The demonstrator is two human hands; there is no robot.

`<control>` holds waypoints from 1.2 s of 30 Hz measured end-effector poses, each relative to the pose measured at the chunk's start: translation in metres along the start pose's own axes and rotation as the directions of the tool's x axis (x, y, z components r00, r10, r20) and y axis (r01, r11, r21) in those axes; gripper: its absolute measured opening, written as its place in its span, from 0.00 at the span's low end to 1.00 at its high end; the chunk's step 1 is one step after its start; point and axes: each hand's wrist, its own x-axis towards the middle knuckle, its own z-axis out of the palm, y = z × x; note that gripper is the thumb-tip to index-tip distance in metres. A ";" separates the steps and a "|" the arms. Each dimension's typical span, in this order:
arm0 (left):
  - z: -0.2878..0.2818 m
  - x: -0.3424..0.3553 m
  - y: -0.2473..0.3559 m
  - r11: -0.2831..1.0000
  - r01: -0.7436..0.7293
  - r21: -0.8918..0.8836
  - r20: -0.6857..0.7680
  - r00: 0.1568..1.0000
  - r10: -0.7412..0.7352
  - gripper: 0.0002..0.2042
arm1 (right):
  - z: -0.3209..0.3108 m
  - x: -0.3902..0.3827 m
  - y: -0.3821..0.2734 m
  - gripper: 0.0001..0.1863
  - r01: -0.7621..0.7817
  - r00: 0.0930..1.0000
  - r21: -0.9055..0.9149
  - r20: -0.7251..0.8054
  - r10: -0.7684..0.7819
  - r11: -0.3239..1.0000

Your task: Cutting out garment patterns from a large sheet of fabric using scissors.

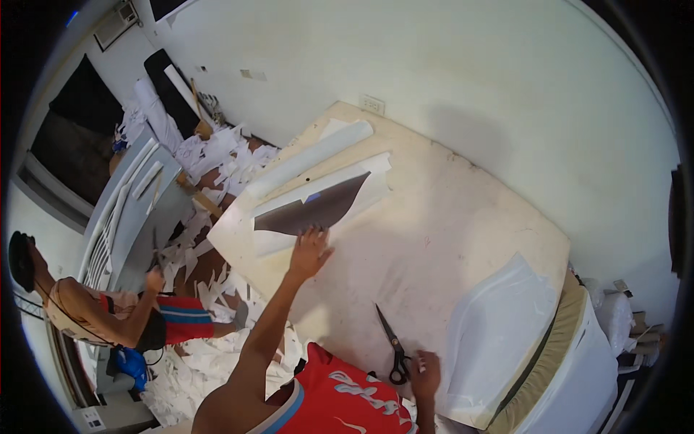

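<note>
My left hand (311, 253) reaches across the table with its fingers stretched out. Its fingertips rest at the lower edge of a dark, curved pattern piece (314, 206), which lies on a white sheet of material (376, 170). A small blue mark (313, 196) shows on the dark piece. Close to me lies a pair of black-handled scissors (390, 340), blades pointing away and to the left. My right hand (425, 374) is just right of the scissors' handles, its fingers apart and slightly bent; whether they touch the handles is hard to see.
A rolled white sheet (311, 159) lies at the table's far left. Translucent white sheets (499, 325) cover its right side, beside padded tan material (542, 362). Left, another person (108, 315) stands at a second table (134, 217). White scraps (195, 376) litter the floor.
</note>
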 end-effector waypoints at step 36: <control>0.011 -0.004 0.094 0.840 -0.443 -0.315 0.114 0.860 0.497 0.20 | 0.091 -0.181 -0.101 0.16 -0.624 0.694 0.296 -0.215 0.687 0.724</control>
